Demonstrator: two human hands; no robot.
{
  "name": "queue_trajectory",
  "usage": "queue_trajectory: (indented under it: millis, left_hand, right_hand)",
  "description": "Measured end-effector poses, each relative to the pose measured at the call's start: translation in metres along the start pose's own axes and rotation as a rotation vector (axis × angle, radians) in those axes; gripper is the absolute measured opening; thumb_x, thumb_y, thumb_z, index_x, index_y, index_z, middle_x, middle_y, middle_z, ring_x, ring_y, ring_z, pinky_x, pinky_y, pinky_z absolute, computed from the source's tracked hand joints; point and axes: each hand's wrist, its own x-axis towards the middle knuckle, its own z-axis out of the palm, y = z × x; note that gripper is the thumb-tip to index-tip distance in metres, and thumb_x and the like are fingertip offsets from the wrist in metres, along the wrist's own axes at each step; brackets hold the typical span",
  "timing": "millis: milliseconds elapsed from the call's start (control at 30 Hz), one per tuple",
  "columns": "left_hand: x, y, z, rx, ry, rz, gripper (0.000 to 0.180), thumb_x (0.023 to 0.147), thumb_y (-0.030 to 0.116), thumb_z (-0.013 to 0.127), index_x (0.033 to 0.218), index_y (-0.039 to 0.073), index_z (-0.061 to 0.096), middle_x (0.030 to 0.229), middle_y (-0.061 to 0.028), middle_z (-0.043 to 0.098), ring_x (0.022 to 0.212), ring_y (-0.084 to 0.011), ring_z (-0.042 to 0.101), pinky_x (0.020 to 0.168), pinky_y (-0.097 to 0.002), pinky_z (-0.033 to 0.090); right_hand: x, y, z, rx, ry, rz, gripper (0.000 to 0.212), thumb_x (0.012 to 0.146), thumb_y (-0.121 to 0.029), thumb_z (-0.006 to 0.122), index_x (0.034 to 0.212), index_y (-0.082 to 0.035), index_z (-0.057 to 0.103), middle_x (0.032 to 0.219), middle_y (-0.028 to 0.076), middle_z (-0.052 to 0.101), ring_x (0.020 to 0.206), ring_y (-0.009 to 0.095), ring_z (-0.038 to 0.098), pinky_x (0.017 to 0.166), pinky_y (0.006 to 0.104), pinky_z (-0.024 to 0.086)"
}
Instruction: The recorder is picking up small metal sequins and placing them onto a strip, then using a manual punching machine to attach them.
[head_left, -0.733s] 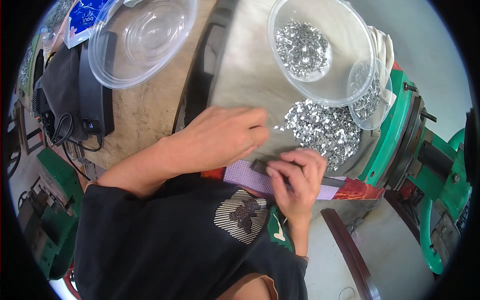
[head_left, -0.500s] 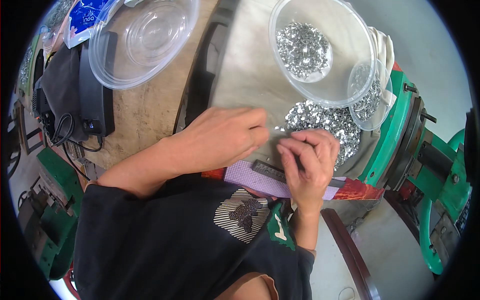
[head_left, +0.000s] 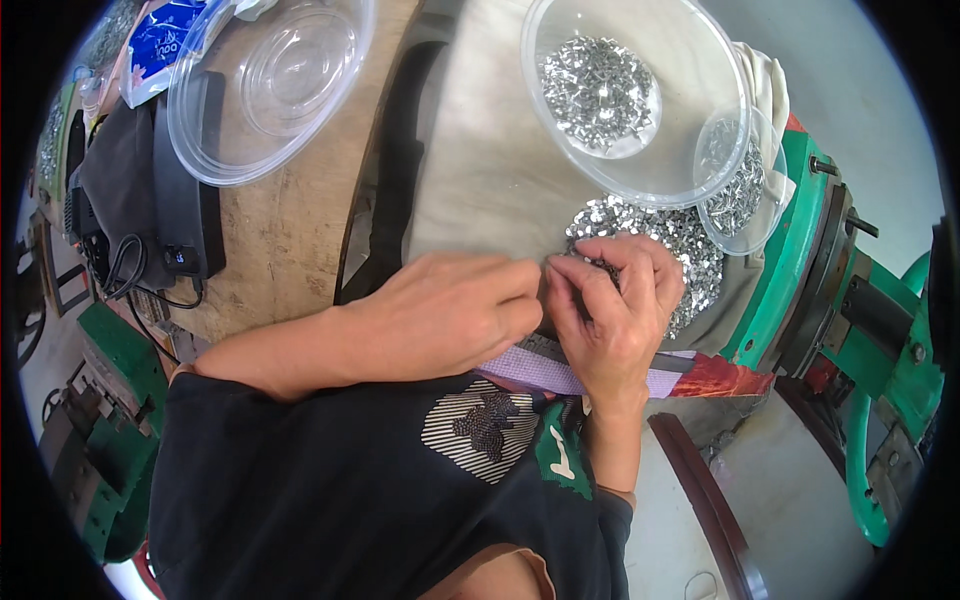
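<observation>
L hand (head_left: 450, 310) and R hand (head_left: 615, 305) are nearly meeting, fingers curling; tips hidden, can't tell if clamped. Silver metal-flake pile (head_left: 700, 280) is lying on cloth (head_left: 490, 170), under/beside R hand; brushing knuckles could be scattering flakes.

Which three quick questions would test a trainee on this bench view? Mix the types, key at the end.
1. Multiple choice: of the left hand and the right hand, which is nearer the flake pile?
A) left
B) right
C) both equally near

2. True or false: both hands lie flat with fingers spread wide.

3. Fill in: the dark strip lies on a ____ cloth.

Key:
1. B
2. False; both hands are curled.
3. purple
</observation>
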Motion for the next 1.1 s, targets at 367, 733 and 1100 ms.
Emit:
queue_trajectory:
  millis: [367,733,1100]
  left_hand:
    - [-0.004,0.002,0.004,0.078,-0.110,-0.036,0.014,0.079,0.011,0.070,0.085,0.006,0.058,0.087,-0.0071,0.052,0.081,-0.0271,0.060,0.068,-0.0393,0.050]
    - [-0.004,0.001,-0.002,-0.012,-0.146,-0.056,0.023,0.077,0.012,0.075,0.089,0.005,0.056,0.092,-0.0096,0.053,0.087,-0.0305,0.061,0.073,-0.0418,0.050]
    - [-0.005,0.002,0.000,-0.003,-0.138,-0.061,0.025,0.078,0.014,0.076,0.091,0.006,0.057,0.093,-0.0083,0.053,0.086,-0.0298,0.060,0.072,-0.0413,0.050]
  right_hand:
    - [-0.058,-0.017,-0.016,0.234,0.045,0.161,0.022,0.064,-0.010,0.085,0.085,-0.013,0.078,0.093,0.000,0.067,0.102,0.026,0.056,0.089,0.0385,0.044]
    - [-0.052,-0.009,-0.012,0.207,0.012,0.144,0.025,0.063,-0.015,0.086,0.087,-0.015,0.078,0.097,-0.001,0.066,0.101,0.026,0.057,0.090,0.0396,0.041]
    - [-0.014,0.006,-0.021,0.131,-0.264,-0.094,0.019,0.064,-0.016,0.082,0.083,-0.016,0.076,0.104,-0.001,0.062,0.106,0.025,0.056,0.096,0.0445,0.038]
